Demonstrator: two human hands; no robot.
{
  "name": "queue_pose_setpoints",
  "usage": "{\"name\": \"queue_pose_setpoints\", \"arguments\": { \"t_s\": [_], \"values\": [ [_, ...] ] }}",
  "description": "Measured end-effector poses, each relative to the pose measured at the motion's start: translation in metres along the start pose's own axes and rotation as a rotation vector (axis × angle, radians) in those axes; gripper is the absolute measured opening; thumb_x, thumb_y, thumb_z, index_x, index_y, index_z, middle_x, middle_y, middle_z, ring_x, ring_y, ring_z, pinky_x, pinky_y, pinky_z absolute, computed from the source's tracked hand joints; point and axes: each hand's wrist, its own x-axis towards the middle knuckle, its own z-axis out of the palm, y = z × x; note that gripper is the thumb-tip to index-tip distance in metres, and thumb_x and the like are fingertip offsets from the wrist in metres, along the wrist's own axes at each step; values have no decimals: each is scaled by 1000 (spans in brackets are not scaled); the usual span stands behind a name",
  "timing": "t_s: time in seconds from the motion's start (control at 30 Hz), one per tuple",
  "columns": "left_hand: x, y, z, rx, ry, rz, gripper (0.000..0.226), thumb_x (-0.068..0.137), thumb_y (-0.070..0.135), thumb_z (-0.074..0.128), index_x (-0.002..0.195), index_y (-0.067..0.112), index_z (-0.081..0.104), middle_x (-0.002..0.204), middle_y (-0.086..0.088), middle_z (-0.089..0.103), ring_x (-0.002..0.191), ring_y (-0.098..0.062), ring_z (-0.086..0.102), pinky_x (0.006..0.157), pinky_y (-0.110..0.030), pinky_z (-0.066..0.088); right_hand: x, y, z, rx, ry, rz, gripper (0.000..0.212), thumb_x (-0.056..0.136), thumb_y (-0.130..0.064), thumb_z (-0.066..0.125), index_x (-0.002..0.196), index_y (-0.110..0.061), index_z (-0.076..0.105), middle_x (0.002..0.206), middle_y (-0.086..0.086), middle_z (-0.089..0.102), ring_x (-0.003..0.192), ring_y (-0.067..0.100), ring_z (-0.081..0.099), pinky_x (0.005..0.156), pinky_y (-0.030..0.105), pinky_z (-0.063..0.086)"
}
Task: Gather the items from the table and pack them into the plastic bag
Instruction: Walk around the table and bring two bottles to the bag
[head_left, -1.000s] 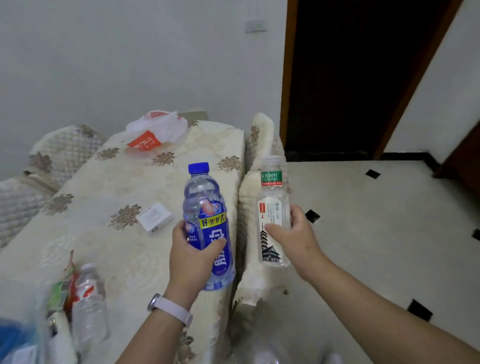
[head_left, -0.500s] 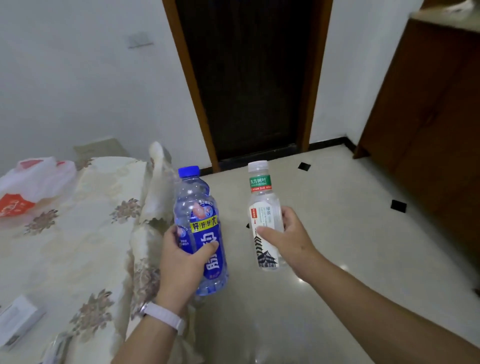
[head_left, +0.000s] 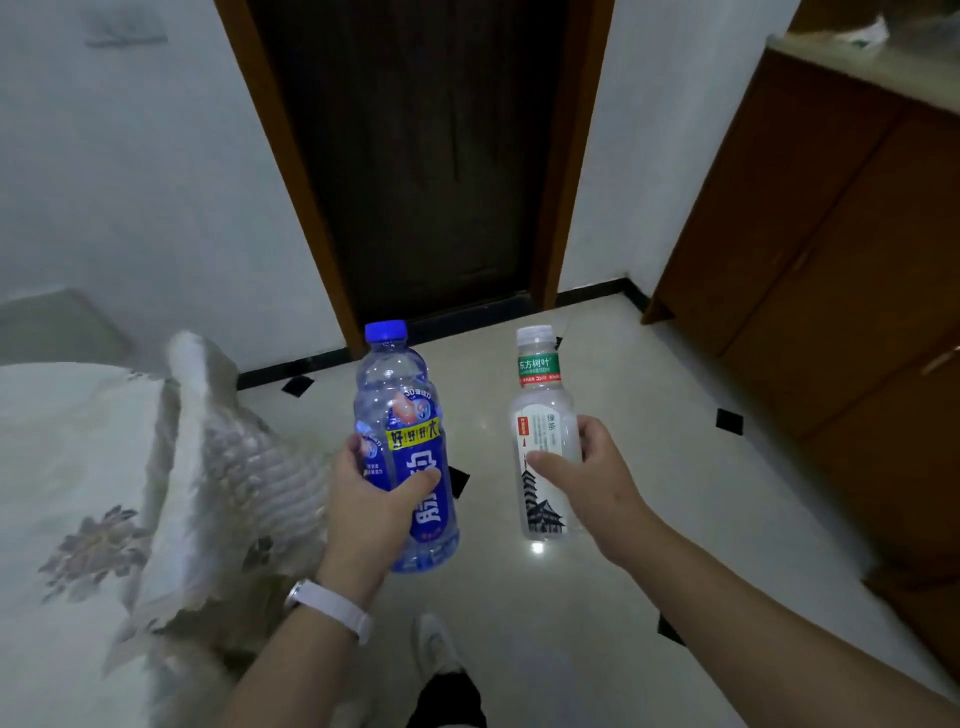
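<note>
Left hand (head_left: 371, 512) is wrapped around the blue bottle (head_left: 404, 447), holding it up straight over the shiny floor (head_left: 649, 519). Right hand (head_left: 597, 475) grips the white bottle (head_left: 543, 415) beside it, also standing up straight. Both bottles are in the air, a little apart. A white band (head_left: 332, 608) sits on the left wrist. The table (head_left: 67, 467) with its flowery cloth is off to the left.

On the blue bottle (head_left: 402, 452) in my left hand (head_left: 363, 514) I read big white characters 脉动 running sideways down its side. Above them, a yellow band (head_left: 413, 430) repeats 好 and seems to end in 水. The clear bottle (head_left: 543, 415) in my right hand (head_left: 592, 473) shows 东方树叶 on a green band (head_left: 538, 365), with 绿茶 printed vertically below. The finer print is too small for me to read.
</note>
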Motion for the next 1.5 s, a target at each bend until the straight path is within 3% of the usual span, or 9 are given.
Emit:
{"name": "queue_pose_setpoints", "arguments": {
  "t_s": [0.1, 0.27, 0.4, 0.6, 0.87, 1.0, 1.17, 1.37, 1.5],
  "values": [
    [61, 12, -1, -4, -40, 6, 74, 68, 13, 88, 131, 19, 49, 114, 1, 68, 94, -17, 70, 78, -42, 60, 47, -28, 25, -45, 38, 15, 36, 81, -15, 75, 107, -23, 51, 102, 3, 67, 88, 19, 69, 74, 38, 59],
    [158, 50, -15, -14, -71, 56, 75, 72, 15, 86, 134, 22, 44, 113, 8, 62, 96, -9, 65, 72, -29, 56, 120, -84, 74, -59, 39, -32, 39, 82, -17, 75, 111, -24, 50, 105, 1, 66, 91, 19, 69, 73, 37, 59],
    [212, 69, -27, -30, -50, 47, 74, 73, 17, 85, 134, 22, 44, 115, 5, 64, 99, -15, 66, 81, -41, 59, 161, -104, 106, -64, 16, -29, 39, 82, -17, 75, 111, -25, 49, 106, 1, 65, 91, 19, 69, 72, 36, 60],
    [285, 73, -35, -10, 6, 27, 74, 72, 16, 85, 134, 22, 45, 117, 5, 64, 100, -16, 67, 82, -41, 58, 236, -112, 145, -92, -36, -5, 44, 82, -20, 75, 117, -25, 47, 106, -1, 64, 92, 18, 68, 70, 32, 58],
    [401, 87, -30, 54, 181, -38, 77, 63, 15, 89, 128, 19, 48, 111, 4, 68, 91, -13, 69, 73, -31, 55, 387, -127, 204, -11, -168, 48, 44, 82, -20, 75, 117, -22, 48, 106, 1, 65, 90, 18, 68, 69, 35, 57],
    [464, 115, -27, 46, 262, -69, 71, 69, 7, 85, 129, 18, 49, 113, 0, 68, 93, -17, 69, 72, -32, 56, 467, -157, 233, -31, -289, 48, 46, 82, -20, 75, 119, -22, 48, 106, -1, 64, 92, 17, 66, 69, 32, 54],
    [530, 149, -28, 35, 380, -43, 72, 64, 14, 88, 125, 18, 51, 112, -1, 69, 93, -18, 71, 78, -40, 60, 558, -203, 269, -91, -428, -4, 48, 83, -25, 74, 122, -28, 45, 109, -4, 60, 96, 16, 63, 78, 39, 57],
    [560, 163, -56, -30, 534, -70, 61, 63, 3, 85, 108, 30, 53, 102, 4, 70, 78, -6, 71, 62, -21, 56, 601, -225, 338, -127, -574, 12, 45, 84, -22, 72, 120, -29, 46, 106, -5, 61, 95, 16, 63, 72, 35, 54],
    [581, 150, -96, -51, 657, -142, 67, 63, 9, 87, 119, 23, 53, 105, 5, 70, 84, -10, 71, 67, -26, 55, 612, -224, 402, -208, -676, 12, 44, 81, -19, 74, 118, -25, 52, 105, 0, 66, 92, 18, 66, 77, 39, 56]
  ]
}}
